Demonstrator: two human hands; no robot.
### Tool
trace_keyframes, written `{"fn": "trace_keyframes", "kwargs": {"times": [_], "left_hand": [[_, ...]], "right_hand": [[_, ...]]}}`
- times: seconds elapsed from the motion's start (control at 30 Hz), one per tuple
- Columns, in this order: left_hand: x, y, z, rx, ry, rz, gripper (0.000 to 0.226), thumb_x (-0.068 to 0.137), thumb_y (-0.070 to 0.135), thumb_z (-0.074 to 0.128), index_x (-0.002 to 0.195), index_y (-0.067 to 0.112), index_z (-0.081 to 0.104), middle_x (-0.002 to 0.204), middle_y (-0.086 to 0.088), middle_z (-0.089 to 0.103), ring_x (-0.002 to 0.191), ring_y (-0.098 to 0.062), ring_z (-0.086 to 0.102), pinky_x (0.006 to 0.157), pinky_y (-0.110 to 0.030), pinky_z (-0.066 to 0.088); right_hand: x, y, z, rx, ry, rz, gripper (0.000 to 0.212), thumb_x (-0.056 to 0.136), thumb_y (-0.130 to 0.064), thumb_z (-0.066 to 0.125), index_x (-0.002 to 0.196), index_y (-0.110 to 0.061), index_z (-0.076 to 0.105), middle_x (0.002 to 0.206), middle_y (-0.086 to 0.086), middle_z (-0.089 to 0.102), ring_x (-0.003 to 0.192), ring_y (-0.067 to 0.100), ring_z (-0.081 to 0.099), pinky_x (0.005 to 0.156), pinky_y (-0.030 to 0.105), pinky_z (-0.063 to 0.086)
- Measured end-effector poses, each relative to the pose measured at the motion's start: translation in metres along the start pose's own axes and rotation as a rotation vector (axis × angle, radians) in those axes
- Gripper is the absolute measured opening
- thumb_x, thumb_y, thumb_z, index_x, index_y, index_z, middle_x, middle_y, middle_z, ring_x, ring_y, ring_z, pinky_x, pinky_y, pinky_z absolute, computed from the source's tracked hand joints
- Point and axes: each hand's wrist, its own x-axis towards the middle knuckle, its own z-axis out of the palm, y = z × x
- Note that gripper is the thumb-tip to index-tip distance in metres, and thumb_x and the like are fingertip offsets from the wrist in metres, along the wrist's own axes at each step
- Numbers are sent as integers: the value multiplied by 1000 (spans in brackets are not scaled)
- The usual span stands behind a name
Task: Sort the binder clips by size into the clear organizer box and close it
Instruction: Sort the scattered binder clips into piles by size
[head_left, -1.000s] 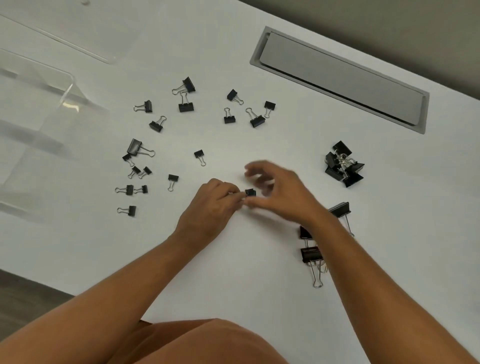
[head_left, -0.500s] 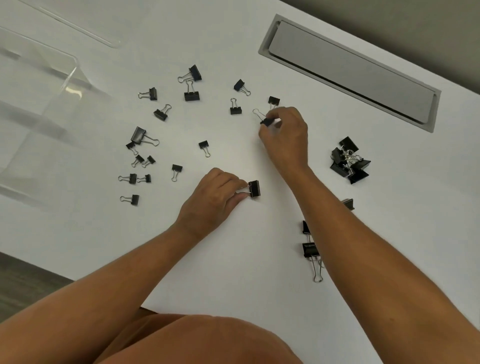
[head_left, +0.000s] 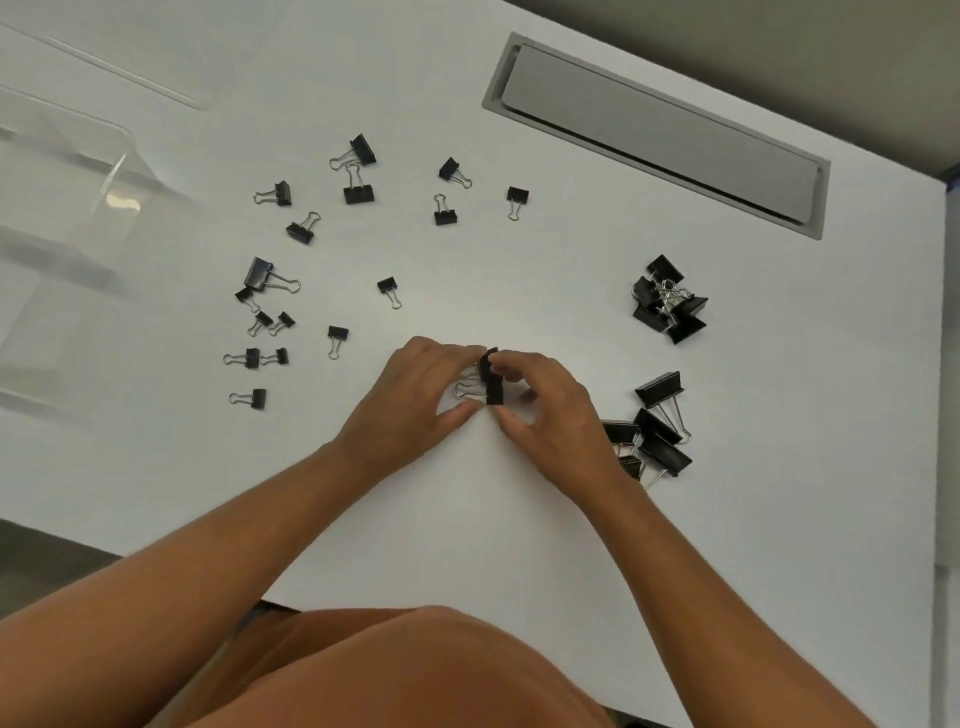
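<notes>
My left hand (head_left: 415, 384) and my right hand (head_left: 545, 405) meet at the table's middle, fingers pinched together around a small stack of medium black binder clips (head_left: 492, 376). Several small and medium clips (head_left: 358, 193) lie scattered across the white table to the left and behind. A heap of medium clips (head_left: 670, 306) sits to the right. Several large clips (head_left: 657, 431) lie just right of my right wrist. The clear organizer box (head_left: 62, 218) stands open at the far left, its compartments hard to make out.
A grey cable hatch (head_left: 654, 135) is set into the table at the back right. The box's clear lid (head_left: 119, 73) lies flat at the back left. The table's front edge runs close to my body, with floor at the lower left.
My right hand went out to a clip at the back, picked it up and came back to my left hand. The clip now sits against the one my left hand held.
</notes>
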Motion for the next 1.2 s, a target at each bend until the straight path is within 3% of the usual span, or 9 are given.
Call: {"fn": "trace_keyframes", "kwargs": {"times": [0.2,0.37,0.57,0.7,0.93,1.03,1.13,1.2], "left_hand": [[-7,11,11,9,68,-68,41,94,22,76,132,9,65,111,-4,70,99,-27,59,90,-41,51],[-20,24,12,21,114,-103,32,94,27,73,124,16,67,103,1,67,90,-24,58,82,-38,49],[-48,20,6,124,138,-67,22,97,31,68,112,16,71,99,1,66,89,-24,58,73,-41,49],[-58,13,0,129,166,-76,25,100,33,61,116,16,70,104,-1,66,93,-26,60,77,-42,51],[-60,17,-9,8,133,-97,29,100,32,65,123,15,68,117,3,70,103,-22,62,88,-39,51],[-65,15,-23,-36,113,-96,33,99,33,67,125,12,68,120,0,71,107,-20,63,94,-35,52],[-64,-2,-52,61,257,-142,25,99,28,71,116,10,71,110,-3,72,102,-23,64,92,-34,52],[-55,-26,-78,141,390,-288,21,98,25,71,113,11,72,107,-5,70,99,-27,62,91,-36,50]], "right_hand": [[2,1,13,45,44,51,63,89,-2,74,146,-23,54,142,-6,48,102,7,60,84,18,52],[12,5,12,-58,-106,58,53,88,-4,68,136,-25,64,141,-9,54,121,17,55,101,39,51],[4,-12,25,-64,-229,1,54,89,-1,65,138,-22,60,136,-8,54,121,14,55,99,34,52],[3,-26,37,-133,-247,-11,60,91,-4,60,146,-28,55,143,-7,48,127,14,47,98,28,48],[2,-33,38,-216,-226,30,50,91,-8,63,137,-27,60,143,-6,48,124,19,48,93,29,46],[0,-35,35,-231,-244,50,55,91,-11,67,141,-30,58,145,-8,46,123,20,48,91,27,42],[0,-43,31,-238,-244,83,68,88,-17,67,149,-38,48,148,-14,41,125,18,44,87,28,43],[1,-51,30,-237,-223,112,74,85,-22,68,151,-42,42,149,-17,36,125,15,40,84,30,46]]}}
